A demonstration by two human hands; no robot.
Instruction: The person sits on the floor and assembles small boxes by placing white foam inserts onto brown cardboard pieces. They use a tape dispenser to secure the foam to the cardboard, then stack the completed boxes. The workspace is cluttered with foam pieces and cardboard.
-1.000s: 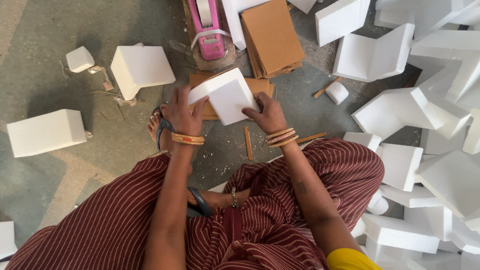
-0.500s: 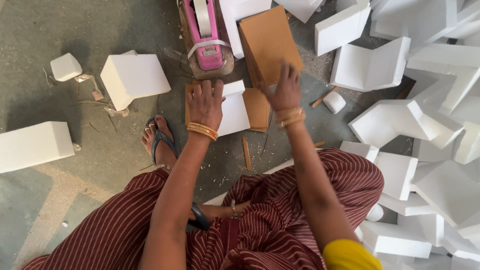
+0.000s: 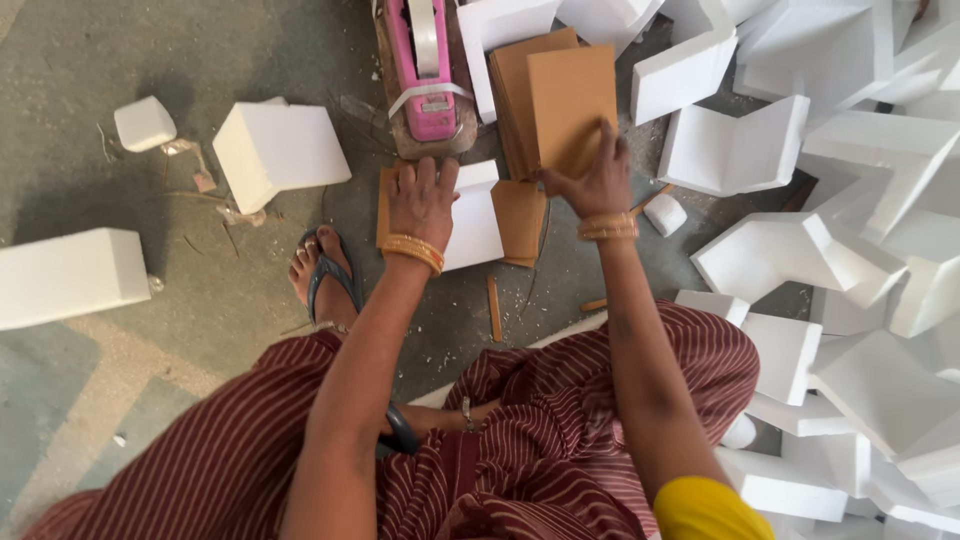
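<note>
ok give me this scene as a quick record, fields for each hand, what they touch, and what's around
left hand: flat on white foam block
right hand: fingers on brown card, top of a card stack
under block: more brown card
ahead: pink tape dispenser
right side: heap of white foam pieces
left side: foam blocks on grey floor
posture: seated, striped maroon cloth, sandal on foot

The white foam block (image 3: 470, 225) under the left hand (image 3: 422, 200) looks matt and finely grainy, like the foam pieces (image 3: 800, 250) piled at three o'clock. The cardboard sheet (image 3: 570, 105) in the right hand (image 3: 590, 180) is brown, dull paperboard (smooth-faced). At twelve o'clock the tape dispenser (image 3: 425, 75) shows glossy pink plastic. The floor (image 3: 130, 60) is rough grey concrete, littered with crumbs.
</note>
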